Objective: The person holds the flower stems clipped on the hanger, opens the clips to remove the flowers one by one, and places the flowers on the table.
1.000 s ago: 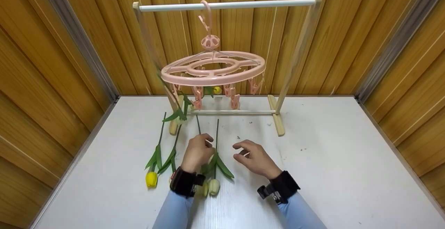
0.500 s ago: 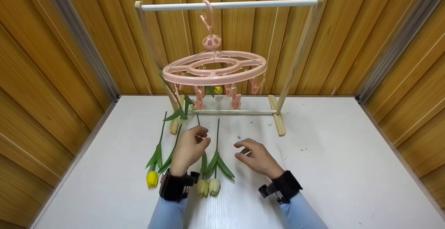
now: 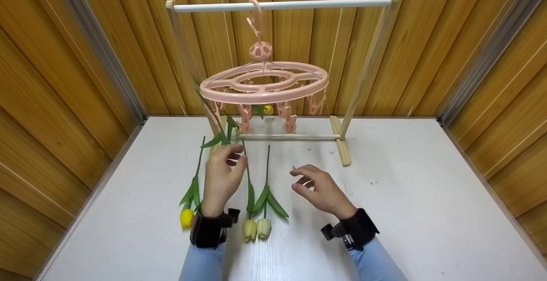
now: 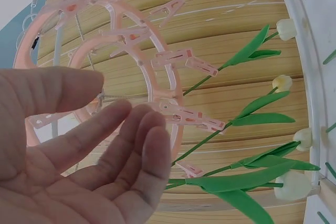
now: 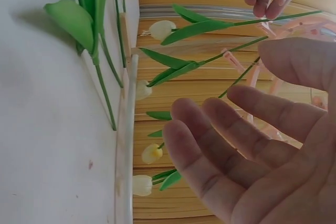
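My left hand (image 3: 222,178) hovers over the artificial tulips with loosely bent fingers and nothing in them. It hides most of one tulip. To its right lie a pale yellow tulip (image 3: 249,230) and a white tulip (image 3: 264,228), stems pointing away; a bright yellow tulip (image 3: 186,218) lies to its left. Holding nothing, my right hand (image 3: 322,189) stays to the right of the white tulip, fingers relaxed. Beyond both hands hangs a round pink clip hanger (image 3: 263,97). In the left wrist view, tulips (image 4: 293,186) hang by their stems from its clips (image 4: 202,66).
The hanger hooks over the white bar (image 3: 324,4) of a wooden stand (image 3: 365,76). The stand's feet rest on the white table (image 3: 427,208). Wood-patterned walls (image 3: 290,29) enclose the back and sides. Small dark specks (image 3: 373,183) dot the tabletop.
My left hand has moved left and away from me, off the pale yellow tulip, uncovering it and now covering the tulip beside it. My right hand has shifted slightly right.
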Demonstrator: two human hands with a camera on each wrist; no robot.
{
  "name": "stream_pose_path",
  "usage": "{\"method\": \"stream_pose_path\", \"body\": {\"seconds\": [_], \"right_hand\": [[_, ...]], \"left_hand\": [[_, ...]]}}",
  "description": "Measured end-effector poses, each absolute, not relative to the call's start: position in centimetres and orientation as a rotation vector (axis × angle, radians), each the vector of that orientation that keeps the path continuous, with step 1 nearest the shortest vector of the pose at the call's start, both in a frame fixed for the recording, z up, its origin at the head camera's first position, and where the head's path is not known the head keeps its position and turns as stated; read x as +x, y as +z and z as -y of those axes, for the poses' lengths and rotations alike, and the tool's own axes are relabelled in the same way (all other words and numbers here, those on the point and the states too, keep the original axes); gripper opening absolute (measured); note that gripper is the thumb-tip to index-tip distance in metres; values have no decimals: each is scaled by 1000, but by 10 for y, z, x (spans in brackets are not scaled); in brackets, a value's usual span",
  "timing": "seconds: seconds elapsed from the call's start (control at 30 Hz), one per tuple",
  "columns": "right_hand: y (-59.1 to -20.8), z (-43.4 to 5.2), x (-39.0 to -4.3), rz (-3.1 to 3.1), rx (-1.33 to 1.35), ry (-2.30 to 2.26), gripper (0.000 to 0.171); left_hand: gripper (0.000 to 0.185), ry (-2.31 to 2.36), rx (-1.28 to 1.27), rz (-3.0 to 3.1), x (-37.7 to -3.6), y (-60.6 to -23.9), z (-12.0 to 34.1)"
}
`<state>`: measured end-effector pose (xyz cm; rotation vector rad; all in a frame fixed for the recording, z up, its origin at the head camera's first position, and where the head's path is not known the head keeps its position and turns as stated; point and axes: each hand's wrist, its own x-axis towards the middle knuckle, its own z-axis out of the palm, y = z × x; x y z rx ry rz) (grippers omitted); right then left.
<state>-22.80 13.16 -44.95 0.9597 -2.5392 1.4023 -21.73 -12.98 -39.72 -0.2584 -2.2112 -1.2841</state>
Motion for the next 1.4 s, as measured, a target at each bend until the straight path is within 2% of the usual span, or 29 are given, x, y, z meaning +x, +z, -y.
{"method": "stream_pose_path", "body": {"seconds": [0.33, 0.8, 1.07, 1.4], "right_hand": [[-439, -133, -222, 2464, 986, 1422, 31], [-436, -128, -225, 2291, 1013, 1491, 24], [-436, -120, -237, 2185, 1002, 1612, 24], [-432, -115, -246, 2171, 979, 1658, 24]], "left_hand": [[23, -1310, -145, 1976, -223, -399, 134], [34, -1525, 38, 1841, -253, -409, 151], [44, -1708, 43, 1865, -269, -401, 156], [48, -1867, -64, 1808, -278, -394, 158]]}}
